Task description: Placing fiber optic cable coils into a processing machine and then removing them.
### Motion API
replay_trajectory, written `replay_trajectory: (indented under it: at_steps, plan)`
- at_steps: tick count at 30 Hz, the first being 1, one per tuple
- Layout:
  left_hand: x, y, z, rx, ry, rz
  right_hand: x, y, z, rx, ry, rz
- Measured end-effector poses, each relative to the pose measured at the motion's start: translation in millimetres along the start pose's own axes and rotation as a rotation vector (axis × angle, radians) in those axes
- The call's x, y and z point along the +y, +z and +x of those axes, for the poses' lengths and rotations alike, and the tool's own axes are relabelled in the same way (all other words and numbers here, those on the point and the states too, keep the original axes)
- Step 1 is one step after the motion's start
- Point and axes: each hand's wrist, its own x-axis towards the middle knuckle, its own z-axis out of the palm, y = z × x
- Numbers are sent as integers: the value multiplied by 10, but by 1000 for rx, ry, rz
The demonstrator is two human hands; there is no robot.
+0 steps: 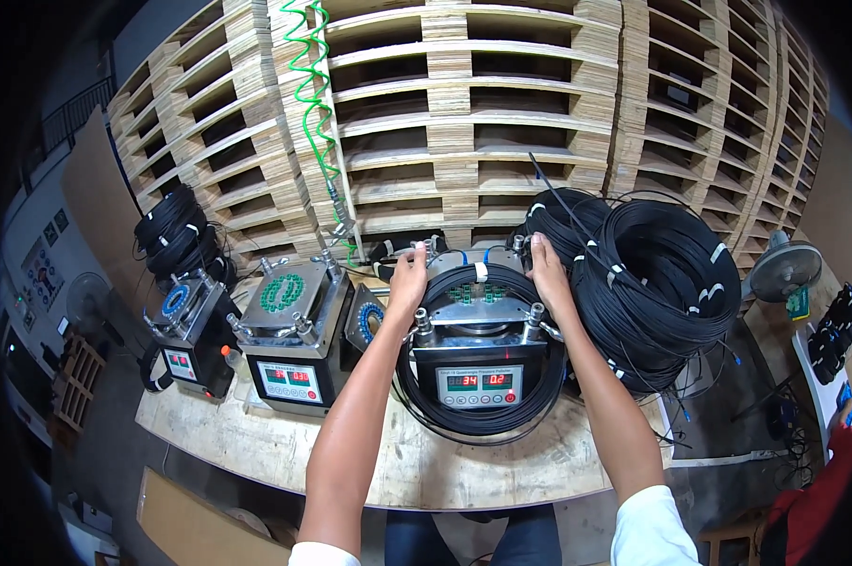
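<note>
A polishing machine [478, 354] with a red-lit display stands before me on the bench, its metal top plate holding small green pieces. A coil of thin black cable [483, 429] loops around it and hangs over its front. At the plate's far left corner, my left hand [410, 275] has its fingers closed on a corner clamp. Opposite it, my right hand [548, 268] closes on the far right corner clamp [518, 245]; its fingers partly hide the contact. Two near clamps, including the near left clamp [423, 324], have no hand on them.
Left of me stand a second machine [289, 330] with a green ring of pieces and a third [188, 325] with a blue ring. Large black cable coils [657, 292] are stacked on the right. Behind rise wooden pallets [454, 94] and a green coiled hose [313, 90]. A co-worker's red sleeve [827, 486] shows at right.
</note>
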Motion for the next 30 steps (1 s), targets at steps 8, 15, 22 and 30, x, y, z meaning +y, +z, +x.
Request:
replay_trajectory:
  at_steps: [8, 15, 22, 30]
  plan:
    - [-30, -64, -30, 64, -25, -22, -191, 74, -113, -51, 39, 180]
    - [-21, -53, 12, 21, 10, -34, 60, 77, 32, 84, -58, 14]
    - [-51, -37, 20, 16, 5, -49, -202, -7, -121, 9, 19, -9]
    - [129, -93, -157, 56, -77, -53, -262, 28, -169, 10, 56, 203]
